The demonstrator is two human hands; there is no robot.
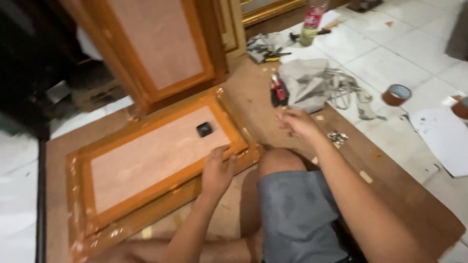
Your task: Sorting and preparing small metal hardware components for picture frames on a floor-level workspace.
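A wooden door panel [146, 160] with an orange frame and a pale centre lies flat on a brown board [390, 195] on the floor. A small black object [204, 129] rests on its pale centre. My left hand [218, 170] presses flat on the panel's near frame edge, fingers spread. My right hand [295, 122] hovers over the board to the right of the panel, fingers loosely curled, holding nothing that I can see. My bent knee in grey shorts [292, 204] sits between my arms.
A second framed panel [156, 48] leans upright behind the flat one. A red-handled tool [278, 91], grey cloth bag [312, 85], tape roll [396, 94], bottle [311, 24], more hand tools [265, 48], small metal pieces [337, 137] and white paper [443, 139] lie around on white tiles.
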